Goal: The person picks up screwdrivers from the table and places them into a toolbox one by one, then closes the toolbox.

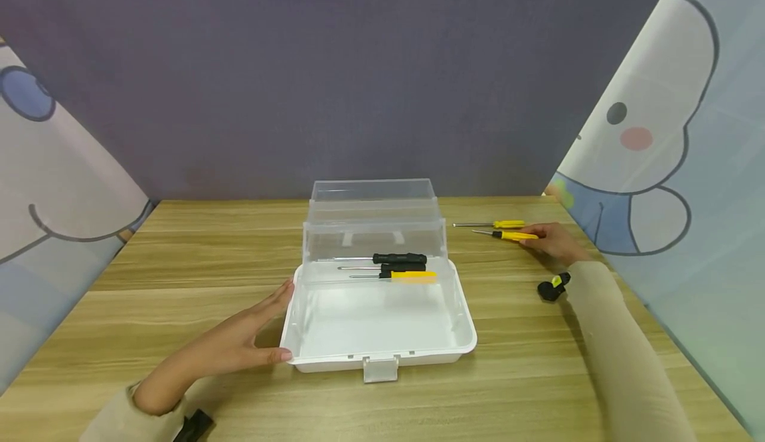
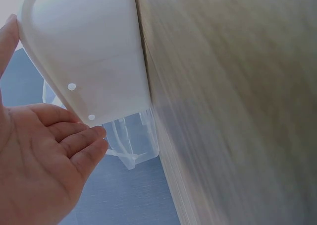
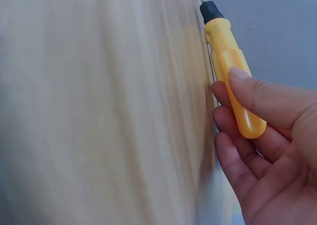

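Note:
My right hand (image 1: 556, 243) pinches the yellow handle of a screwdriver (image 3: 228, 51) between thumb and fingers, over the right side of the table. This screwdriver has a black collar and a thin shaft pointing left. Just behind it lies another yellow screwdriver (image 1: 508, 224). At the left wall of a white plastic box (image 1: 382, 322), my left hand (image 1: 245, 339) rests with its thumb on the near corner and its fingers reaching along the side. Inside the box, toward the back, are two black-handled screwdrivers (image 1: 399, 258) and one yellow-and-black screwdriver (image 1: 412, 275), partly seen through clear plastic.
The clear lid (image 1: 373, 210) stands raised at the box's back, with a clear latch (image 1: 380, 369) at the front. The wooden table (image 1: 197, 243) meets a dark grey panel (image 1: 370, 83) behind. A cartoon-printed sheet (image 1: 675, 163) rises along the right edge, another at left.

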`<state>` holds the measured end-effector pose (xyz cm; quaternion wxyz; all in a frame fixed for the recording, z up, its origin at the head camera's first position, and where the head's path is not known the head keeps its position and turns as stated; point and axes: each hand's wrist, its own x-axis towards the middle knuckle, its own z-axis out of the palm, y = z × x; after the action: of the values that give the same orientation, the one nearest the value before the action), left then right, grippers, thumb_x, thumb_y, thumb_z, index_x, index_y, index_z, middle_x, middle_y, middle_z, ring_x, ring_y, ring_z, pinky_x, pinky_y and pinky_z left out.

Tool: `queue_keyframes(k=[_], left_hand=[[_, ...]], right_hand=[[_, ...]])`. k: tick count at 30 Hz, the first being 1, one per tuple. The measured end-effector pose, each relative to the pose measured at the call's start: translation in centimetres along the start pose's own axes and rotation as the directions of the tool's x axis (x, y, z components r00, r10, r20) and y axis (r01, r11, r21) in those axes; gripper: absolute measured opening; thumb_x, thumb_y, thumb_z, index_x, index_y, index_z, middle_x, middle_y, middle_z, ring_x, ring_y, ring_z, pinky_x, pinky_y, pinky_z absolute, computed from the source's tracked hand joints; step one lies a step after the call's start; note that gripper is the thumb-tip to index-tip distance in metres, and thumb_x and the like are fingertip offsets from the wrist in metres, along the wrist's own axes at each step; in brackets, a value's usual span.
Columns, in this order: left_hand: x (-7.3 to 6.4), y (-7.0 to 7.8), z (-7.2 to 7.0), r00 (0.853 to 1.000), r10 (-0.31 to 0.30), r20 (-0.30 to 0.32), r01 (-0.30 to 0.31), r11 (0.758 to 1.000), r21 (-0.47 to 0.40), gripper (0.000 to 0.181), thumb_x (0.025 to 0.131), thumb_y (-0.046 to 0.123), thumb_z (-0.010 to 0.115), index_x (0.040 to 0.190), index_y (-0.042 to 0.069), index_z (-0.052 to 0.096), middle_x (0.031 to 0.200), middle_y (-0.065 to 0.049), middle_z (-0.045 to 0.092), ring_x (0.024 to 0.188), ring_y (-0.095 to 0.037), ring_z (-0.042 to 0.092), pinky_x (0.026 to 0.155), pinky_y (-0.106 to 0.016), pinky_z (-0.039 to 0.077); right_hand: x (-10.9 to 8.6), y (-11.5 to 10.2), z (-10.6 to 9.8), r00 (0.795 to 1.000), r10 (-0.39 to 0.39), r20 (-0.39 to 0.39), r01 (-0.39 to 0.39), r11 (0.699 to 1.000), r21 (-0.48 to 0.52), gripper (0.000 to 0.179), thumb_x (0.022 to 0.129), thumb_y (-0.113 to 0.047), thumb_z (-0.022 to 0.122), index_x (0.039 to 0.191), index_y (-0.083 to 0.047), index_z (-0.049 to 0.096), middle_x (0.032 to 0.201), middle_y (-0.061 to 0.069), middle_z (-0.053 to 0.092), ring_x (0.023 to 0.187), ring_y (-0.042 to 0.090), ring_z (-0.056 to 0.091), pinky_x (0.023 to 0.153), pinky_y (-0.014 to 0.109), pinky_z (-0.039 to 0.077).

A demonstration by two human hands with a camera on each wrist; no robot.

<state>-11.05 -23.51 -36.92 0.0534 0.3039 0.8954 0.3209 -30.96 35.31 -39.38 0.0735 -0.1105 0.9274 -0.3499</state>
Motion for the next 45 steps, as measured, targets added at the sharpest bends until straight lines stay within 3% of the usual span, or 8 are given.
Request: queue_keyframes(k=[2, 6, 11, 17, 29, 34, 38, 45], left_hand=[[0.1, 0.0, 0.0, 1.0, 0.001, 0.0, -0.001, 1.0, 0.001, 0.094, 0.083, 0.039, 0.07, 0.15, 0.002, 0.015, 0.155, -0.02, 0.009, 0.137, -0.039, 0.017, 0.103, -0.004, 0.007], [0.1, 0.0, 0.0, 1.0, -0.005, 0.002, 0.005, 1.0, 0.005, 0.095, 0.083, 0.04, 0.07, 0.149, 0.0, 0.016, 0.155, -0.021, 0.01, 0.137, -0.039, 0.018, 0.103, -0.004, 0.007], [0.1, 0.1, -0.1, 1.0, -0.013, 0.005, 0.013, 1.0, 0.003, 0.095, 0.083, 0.042, 0.069, 0.149, -0.001, 0.016, 0.155, -0.021, 0.01, 0.137, -0.039, 0.018, 0.103, -0.004, 0.007], [0.0, 0.2, -0.1, 1.0, -0.005, 0.009, 0.005, 1.0, -0.006, 0.094, 0.083, 0.041, 0.069, 0.149, 0.0, 0.015, 0.155, -0.022, 0.009, 0.137, -0.04, 0.017, 0.103, -0.004, 0.007], [-0.1, 0.4, -0.3, 1.0, 0.02, -0.001, -0.02, 1.0, 0.006, 0.093, 0.085, 0.04, 0.068, 0.15, 0.002, 0.013, 0.155, -0.02, 0.009, 0.136, -0.043, 0.019, 0.102, -0.004, 0.008], [-0.2, 0.6, -0.3, 1.0, 0.015, 0.0, -0.015, 1.0, -0.003, 0.093, 0.085, 0.039, 0.068, 0.15, 0.002, 0.014, 0.155, -0.02, 0.01, 0.136, -0.043, 0.019, 0.102, -0.003, 0.007], [-0.2, 0.5, -0.3, 1.0, 0.012, -0.001, -0.012, 1.0, -0.011, 0.093, 0.085, 0.038, 0.069, 0.15, 0.002, 0.014, 0.155, -0.02, 0.009, 0.136, -0.045, 0.018, 0.102, -0.003, 0.007], [-0.2, 0.3, 0.0, 1.0, -0.001, -0.004, 0.001, 1.0, -0.02, 0.093, 0.084, 0.039, 0.069, 0.15, 0.001, 0.015, 0.155, -0.019, 0.009, 0.137, -0.042, 0.017, 0.103, -0.003, 0.007]], right_hand=[[-0.2, 0.0, 0.0, 1.0, 0.007, 0.0, -0.007, 0.999, 0.037, 0.042, 0.094, -0.021, 0.06, 0.123, 0.009, 0.056, 0.131, 0.031, 0.049, 0.117, 0.036, 0.048, 0.094, 0.04, 0.043], [-0.5, 0.2, 0.0, 1.0, 0.004, -0.019, -0.002, 0.997, 0.077, 0.042, 0.092, -0.023, 0.062, 0.122, 0.007, 0.058, 0.126, 0.026, 0.056, 0.102, 0.009, 0.053, 0.082, 0.019, 0.044], [-0.8, 0.5, 0.0, 0.999, -0.018, -0.035, 0.021, 0.996, 0.091, 0.041, 0.091, -0.024, 0.063, 0.119, 0.007, 0.061, 0.117, 0.019, 0.063, 0.089, -0.009, 0.05, 0.076, 0.011, 0.042], [-1.3, 0.5, 0.0, 1.0, 0.007, -0.022, -0.005, 0.996, 0.09, 0.046, 0.093, -0.027, 0.061, 0.124, 0.006, 0.057, 0.129, 0.027, 0.053, 0.095, -0.009, 0.044, 0.083, 0.013, 0.039], [-1.9, 0.1, 0.5, 0.997, 0.016, -0.07, -0.009, 0.994, 0.109, 0.048, 0.093, -0.028, 0.061, 0.125, 0.007, 0.057, 0.125, 0.026, 0.056, 0.088, -0.011, 0.049, 0.076, 0.01, 0.043], [-2.0, 0.0, 0.6, 0.997, 0.024, -0.071, -0.012, 0.987, 0.162, 0.048, 0.092, -0.028, 0.063, 0.124, 0.007, 0.057, 0.112, 0.006, 0.067, 0.087, -0.008, 0.054, 0.076, 0.012, 0.046], [-2.1, -0.2, 0.6, 0.997, 0.031, -0.064, -0.018, 0.981, 0.192, 0.049, 0.092, -0.029, 0.062, 0.124, 0.007, 0.057, 0.104, -0.007, 0.066, 0.088, -0.006, 0.055, 0.077, 0.013, 0.046], [-2.3, -0.8, 0.9, 0.998, 0.019, -0.055, -0.009, 0.982, 0.191, 0.048, 0.093, -0.03, 0.06, 0.124, 0.006, 0.057, 0.116, 0.014, 0.064, 0.09, -0.002, 0.055, 0.078, 0.018, 0.047]])
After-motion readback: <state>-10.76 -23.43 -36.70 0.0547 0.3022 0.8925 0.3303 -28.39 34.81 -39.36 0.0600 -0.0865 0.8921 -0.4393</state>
